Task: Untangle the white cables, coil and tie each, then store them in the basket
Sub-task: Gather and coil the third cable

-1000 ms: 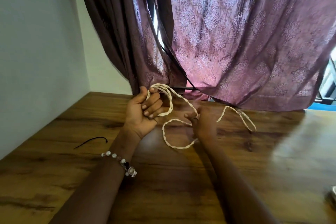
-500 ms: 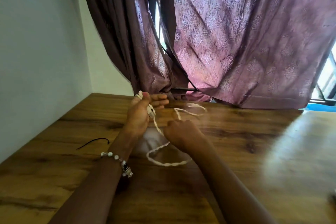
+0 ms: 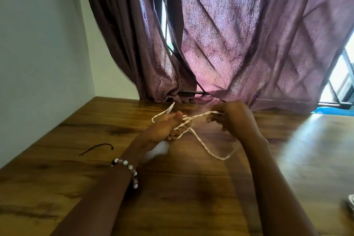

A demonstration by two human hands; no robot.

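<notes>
Daylight glows through the patterned mauve fabric curtain (image 3: 239, 34), throwing glare on the brown wooden tabletop (image 3: 310, 149) beneath it; hands there blur, edges bow.

Wooden table (image 3: 191, 197): brown, dark grain streaks, glossy, filled the lower half of the view; a bright patch of daylight glared off its right side. Wall (image 3: 38, 53): plain, pale grey-white, met the table's left edge and turned a corner behind it. Curtains (image 3: 239, 34): mauve-purple with a damask pattern, hung in folds to the table's far edge; the left panel lay in shadow, the right panel glowed pink with light behind it, crossed by diagonal shadows. Narrow gap between panels showed bright daylight. Window (image 3: 341, 80): dark-framed, visible at the far right beyond the curtain, overexposed. A blue strip lay below it.
</notes>
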